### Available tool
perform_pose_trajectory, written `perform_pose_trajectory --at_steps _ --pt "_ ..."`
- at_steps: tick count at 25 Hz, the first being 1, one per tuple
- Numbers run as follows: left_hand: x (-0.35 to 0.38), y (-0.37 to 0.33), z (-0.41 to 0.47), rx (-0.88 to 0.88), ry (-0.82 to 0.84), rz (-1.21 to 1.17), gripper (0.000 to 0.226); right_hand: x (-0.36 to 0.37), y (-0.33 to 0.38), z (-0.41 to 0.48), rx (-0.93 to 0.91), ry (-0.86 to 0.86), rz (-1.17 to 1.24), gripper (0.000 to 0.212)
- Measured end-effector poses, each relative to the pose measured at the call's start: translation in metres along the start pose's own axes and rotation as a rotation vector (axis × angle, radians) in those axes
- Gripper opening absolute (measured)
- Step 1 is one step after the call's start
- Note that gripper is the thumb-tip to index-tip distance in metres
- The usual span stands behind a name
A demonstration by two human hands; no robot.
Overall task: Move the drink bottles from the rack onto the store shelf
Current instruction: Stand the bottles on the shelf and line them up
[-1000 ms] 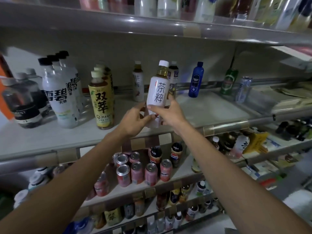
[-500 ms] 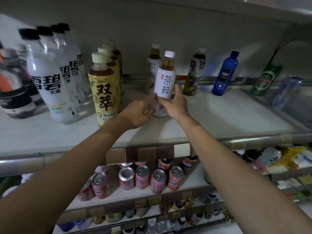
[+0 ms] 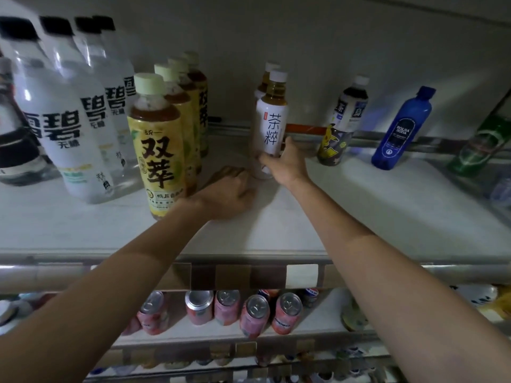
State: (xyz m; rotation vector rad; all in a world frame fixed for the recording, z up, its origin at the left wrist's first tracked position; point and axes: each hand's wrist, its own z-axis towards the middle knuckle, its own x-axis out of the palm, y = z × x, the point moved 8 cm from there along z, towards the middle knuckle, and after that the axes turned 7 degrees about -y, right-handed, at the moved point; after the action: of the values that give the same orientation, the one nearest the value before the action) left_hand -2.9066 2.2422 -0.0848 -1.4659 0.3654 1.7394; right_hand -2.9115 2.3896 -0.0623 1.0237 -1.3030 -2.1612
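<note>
Near the back of the white store shelf (image 3: 359, 211): slim plastic tea bottle (image 3: 272, 125) with white label and white cap, upright, base seemingly on the board, just before its twin bottle (image 3: 266, 78). Gripped low by right hand (image 3: 287, 164), fingers wrapped round. Beside the base, left hand (image 3: 229, 189) resting, fingers loosely bent, holding nothing. Could topple on release (tall and narrow) and knock the twin, if let go crooked.

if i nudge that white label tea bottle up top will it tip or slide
Likely tips: the white-label tea bottle is tall and narrow. Amber liquid reaches its neck, so it is probably heavy for its size. The sleeve looks smooth, maybe slippery; the right hand grips it low.
</note>
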Motion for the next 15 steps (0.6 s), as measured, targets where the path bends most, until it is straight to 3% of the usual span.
perform_pose_trajectory --at_steps 5,9,15 --pt "0.001 -0.006 0.017 0.083 -0.11 0.101 0.06 0.007 -0.002 0.015 -0.028 -0.009 -0.021 0.051" --pt "0.005 -0.005 0.02 0.109 -0.137 0.16 0.078 0.007 -0.003 0.016 -0.03 -0.021 -0.011 0.05" --pt "0.007 -0.006 0.017 0.11 -0.163 0.09 0.072 0.009 -0.009 0.016 -0.041 -0.086 -0.061 0.048"
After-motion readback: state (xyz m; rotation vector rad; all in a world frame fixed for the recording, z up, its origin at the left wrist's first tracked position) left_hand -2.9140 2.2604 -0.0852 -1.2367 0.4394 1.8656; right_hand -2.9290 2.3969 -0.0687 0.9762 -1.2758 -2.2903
